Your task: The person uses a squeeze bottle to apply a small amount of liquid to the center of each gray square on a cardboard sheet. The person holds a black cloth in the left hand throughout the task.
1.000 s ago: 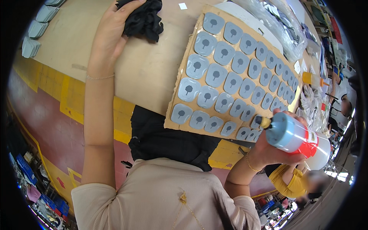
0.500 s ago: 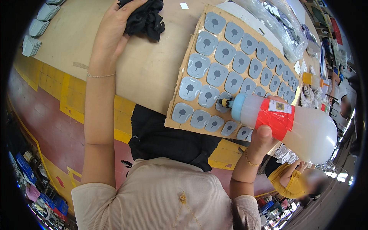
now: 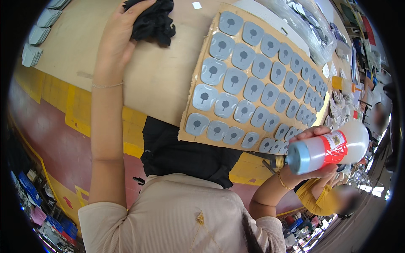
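The right hand (image 3: 307, 176) is clamping around a translucent bottle (image 3: 356, 141), fingers on the far side and thumb on the near side. The bottle is lying over sideways in the grasp, its blue cap (image 3: 298, 157) facing left and its red band (image 3: 336, 147) showing between the fingers and thumb. The nozzle (image 3: 279, 161) is appearing just outside the near edge of a cardboard board (image 3: 211, 116). This board is resting on the desk (image 3: 160, 80) and is carrying rows of rounded grey pieces (image 3: 232, 81), each bearing a dark tree shape.

The left hand (image 3: 120, 36) is closing on a bunched black cloth (image 3: 154, 25), well apart from the bottle and left of the board. Stacks of grey sheets (image 3: 31, 55) are standing at the desk's far left, while a clear plastic bag (image 3: 320, 46) is lying beyond the board. A person in yellow (image 3: 316, 196) is showing at the right.
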Tool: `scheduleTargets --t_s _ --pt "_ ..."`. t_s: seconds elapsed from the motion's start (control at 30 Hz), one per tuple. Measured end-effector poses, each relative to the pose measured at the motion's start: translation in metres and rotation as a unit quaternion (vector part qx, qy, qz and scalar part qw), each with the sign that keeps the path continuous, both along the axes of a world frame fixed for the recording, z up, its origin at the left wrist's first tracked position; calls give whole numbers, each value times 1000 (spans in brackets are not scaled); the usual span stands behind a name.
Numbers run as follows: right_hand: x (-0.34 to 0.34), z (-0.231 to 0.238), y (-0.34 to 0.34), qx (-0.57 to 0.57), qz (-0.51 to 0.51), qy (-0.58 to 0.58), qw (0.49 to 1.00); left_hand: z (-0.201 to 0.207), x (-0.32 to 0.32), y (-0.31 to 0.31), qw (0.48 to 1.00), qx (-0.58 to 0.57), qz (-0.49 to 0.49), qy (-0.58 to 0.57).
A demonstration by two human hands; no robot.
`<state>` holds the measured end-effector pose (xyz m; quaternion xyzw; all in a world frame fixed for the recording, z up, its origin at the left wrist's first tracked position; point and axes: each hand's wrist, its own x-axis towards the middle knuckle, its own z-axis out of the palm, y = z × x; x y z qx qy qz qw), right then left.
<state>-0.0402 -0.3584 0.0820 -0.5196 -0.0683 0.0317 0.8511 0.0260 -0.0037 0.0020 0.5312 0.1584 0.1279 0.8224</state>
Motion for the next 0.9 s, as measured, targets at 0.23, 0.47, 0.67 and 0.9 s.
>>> scheduleTargets --t_s 0.23,0.47,0.67,0.9 --pt "-32 -31 -6 -286 -200 -76 934 1 1 1 1000 3 -1 16" --pt "-36 -30 2 -327 -184 -70 924 -1 2 2 1000 -5 -10 20" --pt "-33 -31 11 -282 -139 -52 948 -2 2 4 1000 3 -10 16" --pt "-8 0 -22 122 -96 -86 984 1 2 2 1000 -24 -18 10"
